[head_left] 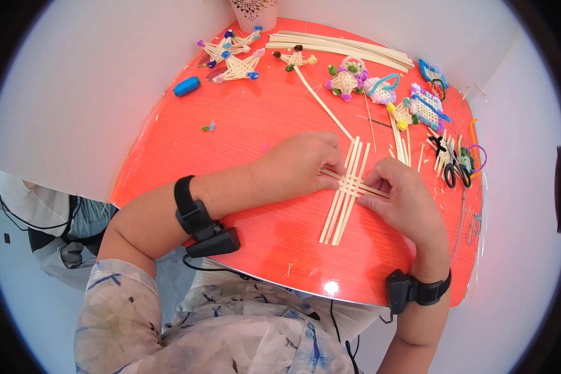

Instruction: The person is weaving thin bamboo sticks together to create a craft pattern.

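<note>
While the red wood-grain tabletop (187,149) is filling most of the view, a bundle of long, pale flat strips (343,47) is stretching along its far edge. Nearer in, right of centre, here is the woven strip cross (350,186): its long strips are running up and down, shorter ones are passing across, and the tight lattice is sitting right between the two hands. The left hand (308,161) is grasping the crosswise strips, thumb and fingers pinching just left of the weave; the right hand (406,196) is matching it from the other side, pinching their right ends. Black strapped devices are circling both wrists, the left one (213,242) and the right one (405,291). Up at the far edge, a pale pink pot (255,15) with a lacy rim is standing partly out of view. Just below it, a woven star (240,67) is showing coloured fuzzy tips, and over on the right a rectangular woven panel (426,109) is wearing a fluffy border. Black-handled scissors (450,167) are lying nearer along that side. Across on the left, a blue cylinder (187,86) is resting alone, and tiny green and blue scraps (208,127) are dotting the red below it.
</note>
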A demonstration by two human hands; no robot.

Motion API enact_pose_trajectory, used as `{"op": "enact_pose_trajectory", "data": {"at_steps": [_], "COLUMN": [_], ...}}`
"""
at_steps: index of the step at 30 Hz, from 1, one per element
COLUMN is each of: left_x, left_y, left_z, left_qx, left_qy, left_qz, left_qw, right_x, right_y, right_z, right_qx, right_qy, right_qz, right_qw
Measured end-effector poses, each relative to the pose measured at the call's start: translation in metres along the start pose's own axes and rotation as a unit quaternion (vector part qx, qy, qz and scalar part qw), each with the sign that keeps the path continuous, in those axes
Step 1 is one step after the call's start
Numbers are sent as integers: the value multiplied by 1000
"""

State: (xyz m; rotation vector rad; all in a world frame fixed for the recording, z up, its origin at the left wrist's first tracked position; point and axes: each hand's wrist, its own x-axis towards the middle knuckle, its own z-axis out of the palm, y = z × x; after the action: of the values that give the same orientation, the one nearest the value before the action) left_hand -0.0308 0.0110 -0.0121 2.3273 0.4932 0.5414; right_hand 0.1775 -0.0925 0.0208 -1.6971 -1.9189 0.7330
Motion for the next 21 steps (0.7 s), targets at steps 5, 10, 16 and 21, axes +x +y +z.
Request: {"op": "enact_pose_trajectory", "data": {"at_steps": [5, 10, 16, 21], "left_x": [1, 1, 0, 0], "left_y": [1, 2, 3, 3], "left_z": [0, 1, 1, 1], "left_qx": [-1, 5, 11, 16], "left_qy": [1, 7, 4, 3], "left_qz": [2, 8, 7, 8], "left_qw": [1000, 1000, 1000, 1000], "right_x": [0, 1, 1, 2], "right_y": [-3, -1, -2, -2], "right_z": [0, 2, 3, 3], "right_qx": [10, 31, 28, 26], "right_qy": [2, 5, 6, 5], "right_qz": [15, 33, 42, 32], "right_qw": [1000, 999, 999, 999]}}
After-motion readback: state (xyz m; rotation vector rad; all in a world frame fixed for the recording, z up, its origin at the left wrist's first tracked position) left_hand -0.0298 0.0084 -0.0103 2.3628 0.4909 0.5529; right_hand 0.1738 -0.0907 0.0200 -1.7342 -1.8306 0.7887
